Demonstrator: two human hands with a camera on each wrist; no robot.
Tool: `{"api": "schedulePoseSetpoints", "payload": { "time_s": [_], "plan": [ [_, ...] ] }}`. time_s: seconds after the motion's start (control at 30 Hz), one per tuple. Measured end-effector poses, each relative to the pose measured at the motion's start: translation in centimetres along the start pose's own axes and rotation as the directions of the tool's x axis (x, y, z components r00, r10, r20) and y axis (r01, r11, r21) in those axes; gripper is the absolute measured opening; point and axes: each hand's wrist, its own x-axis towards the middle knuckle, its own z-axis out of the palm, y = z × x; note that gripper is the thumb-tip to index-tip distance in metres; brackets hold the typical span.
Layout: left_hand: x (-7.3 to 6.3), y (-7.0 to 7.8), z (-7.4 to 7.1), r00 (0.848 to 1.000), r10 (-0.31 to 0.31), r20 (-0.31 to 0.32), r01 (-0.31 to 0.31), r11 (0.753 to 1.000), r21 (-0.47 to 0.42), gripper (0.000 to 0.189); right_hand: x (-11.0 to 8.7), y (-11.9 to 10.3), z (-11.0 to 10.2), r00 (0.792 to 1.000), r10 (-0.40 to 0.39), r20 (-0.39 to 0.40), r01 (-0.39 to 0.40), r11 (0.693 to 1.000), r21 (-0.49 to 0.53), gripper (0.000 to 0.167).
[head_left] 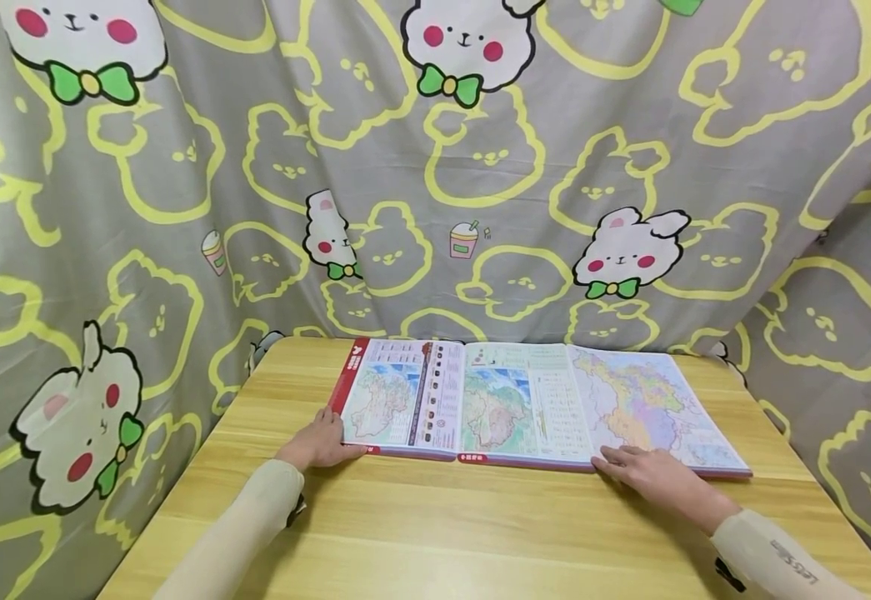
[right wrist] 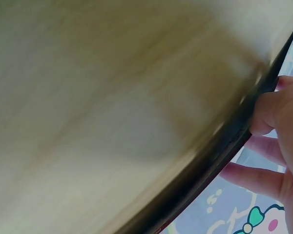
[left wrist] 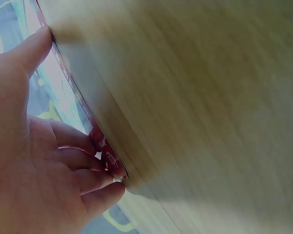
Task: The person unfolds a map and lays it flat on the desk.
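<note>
A wide printed fold-out map (head_left: 498, 417) lies flat, its panels side by side, with a red strip down the left end. At its near left corner rests my left hand (head_left: 321, 442), fingers along the left edge and thumb along the front edge. The left wrist view shows those fingertips against the red corner (left wrist: 112, 158), fingers mostly straight. My right hand (head_left: 656, 477) touches the near edge of the right-hand panel, its fingers lying over the paper. In the right wrist view its thumb presses the dark front edge (right wrist: 205, 170) and the fingers are spread.
The map lies on a light wooden table (head_left: 450, 533), near its far edge. Behind and on both sides hangs a grey curtain (head_left: 397, 175) with yellow outlines and white cartoon rabbits.
</note>
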Motion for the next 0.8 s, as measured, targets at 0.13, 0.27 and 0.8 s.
{"api": "schedulePoseSetpoints", "payload": {
  "time_s": [0.13, 0.27, 0.8],
  "plan": [
    [-0.1, 0.1, 0.2, 1.000, -0.001, 0.007, 0.001, 1.000, -0.001, 0.099, -0.3, -0.1, 0.4, 1.000, -0.005, 0.005, 0.005, 0.999, 0.033, 0.044],
    [0.0, 0.2, 0.2, 1.000, -0.003, 0.001, 0.003, 1.000, 0.010, 0.098, -0.3, -0.2, 0.3, 1.000, 0.003, -0.017, -0.002, 0.999, 0.049, 0.044],
    [0.3, 3.7, -1.1, 0.985, 0.123, -0.124, -0.109, 0.988, 0.113, 0.080, 0.8, 0.8, -1.1, 0.934, 0.355, 0.042, -0.356, 0.913, 0.199, 0.035]
  ]
}}
